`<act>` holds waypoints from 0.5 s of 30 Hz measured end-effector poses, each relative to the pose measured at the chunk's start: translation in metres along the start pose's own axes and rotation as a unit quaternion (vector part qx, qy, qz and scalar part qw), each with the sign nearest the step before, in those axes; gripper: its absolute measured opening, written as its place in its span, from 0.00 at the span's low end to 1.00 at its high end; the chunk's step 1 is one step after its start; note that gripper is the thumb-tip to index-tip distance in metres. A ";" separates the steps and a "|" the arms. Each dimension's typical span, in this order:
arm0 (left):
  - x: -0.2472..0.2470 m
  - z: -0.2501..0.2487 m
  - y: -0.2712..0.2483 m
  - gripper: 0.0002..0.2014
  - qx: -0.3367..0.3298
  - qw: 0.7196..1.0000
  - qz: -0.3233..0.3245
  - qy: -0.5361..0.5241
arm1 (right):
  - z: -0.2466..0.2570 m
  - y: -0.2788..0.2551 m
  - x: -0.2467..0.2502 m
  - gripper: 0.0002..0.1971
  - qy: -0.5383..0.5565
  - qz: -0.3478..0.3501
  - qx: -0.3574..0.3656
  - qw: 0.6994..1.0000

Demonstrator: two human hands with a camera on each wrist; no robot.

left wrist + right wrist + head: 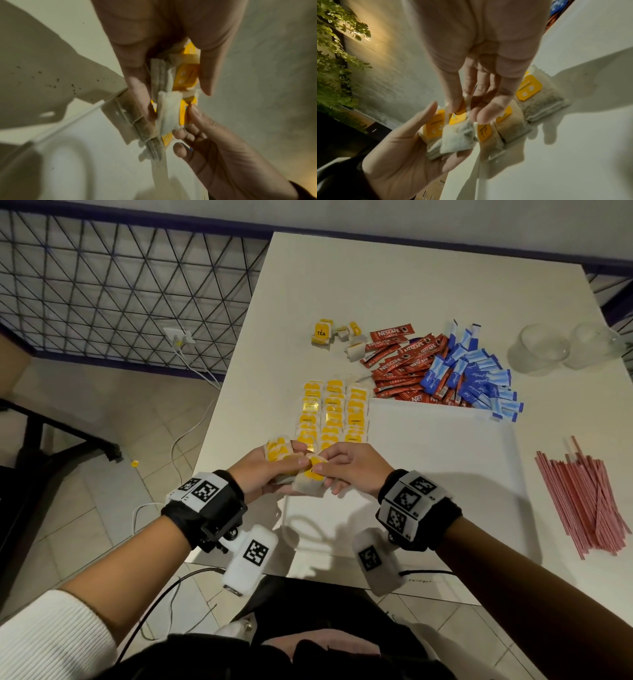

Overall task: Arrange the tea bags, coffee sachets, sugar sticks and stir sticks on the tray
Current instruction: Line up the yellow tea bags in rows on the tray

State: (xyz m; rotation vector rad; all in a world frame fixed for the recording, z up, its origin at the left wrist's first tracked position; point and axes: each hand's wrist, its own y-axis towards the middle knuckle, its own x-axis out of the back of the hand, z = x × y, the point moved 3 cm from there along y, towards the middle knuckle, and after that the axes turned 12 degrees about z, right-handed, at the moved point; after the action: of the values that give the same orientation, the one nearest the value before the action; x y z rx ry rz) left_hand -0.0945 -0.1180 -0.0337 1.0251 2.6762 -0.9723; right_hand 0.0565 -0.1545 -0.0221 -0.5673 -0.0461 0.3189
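Head view: left hand (270, 470) cups a small stack of tea bags (279, 451), thumb curled over them; right hand (346, 467) pinches one bag (313, 474) off that stack. Three rows of bags (334, 414) lie on the tray's (445, 474) left part; coffee sachets (404, 368), sugar sticks (479, 378) and stir sticks (585, 501) wait on the table (376, 285) (some sachets overlap the tray's far edge). Left wrist view: stack edge-on between left fingers (137, 88). Right wrist view: right thumb and forefinger (481, 115) grip the bag's yellow tag (458, 117). Step: laying out tea bags; next, the pinched bag probably goes at a row's near end, aligned.
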 end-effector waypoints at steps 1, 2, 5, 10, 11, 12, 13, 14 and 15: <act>0.003 0.001 -0.001 0.09 -0.001 1.000 -0.002 -0.009 | 0.000 0.000 0.001 0.06 0.004 -0.002 0.003 1.000; 0.004 0.001 -0.001 0.11 0.000 1.000 -0.002 -0.012 | 0.000 -0.001 0.002 0.10 0.005 -0.004 0.006 1.000; 0.005 0.002 -0.004 0.07 0.023 1.000 -0.003 -0.008 | 0.000 -0.002 0.002 0.11 0.019 -0.007 0.017 1.000; 0.006 0.011 -0.006 0.04 0.045 0.998 -0.003 0.052 | -0.003 -0.001 0.002 0.06 0.048 0.002 0.015 0.999; 0.005 0.013 -0.007 0.05 0.045 0.997 -0.005 0.066 | -0.004 -0.002 0.001 0.05 0.054 0.002 0.011 0.998; 0.004 0.014 -0.007 0.07 0.044 0.996 -0.005 0.076 | -0.005 -0.002 0.001 0.05 0.062 0.001 0.006 0.998; 0.004 0.016 -0.007 0.09 0.045 0.996 -0.006 0.082 | -0.006 -0.003 0.000 0.05 0.072 -0.002 0.001 0.997; 0.004 0.018 -0.008 0.10 0.049 0.995 -0.007 0.082 | -0.007 -0.003 0.000 0.05 0.082 -0.007 -0.005 0.997; 0.003 0.020 -0.008 0.12 0.054 0.995 -0.007 0.086 | -0.009 -0.004 0.000 0.06 0.090 -0.012 -0.011 0.996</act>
State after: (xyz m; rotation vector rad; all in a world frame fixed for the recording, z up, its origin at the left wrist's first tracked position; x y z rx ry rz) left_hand -0.1046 -0.1333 -0.0463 1.1623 2.7976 -1.0906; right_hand 0.0588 -0.1617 -0.0275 -0.6147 0.1179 0.2436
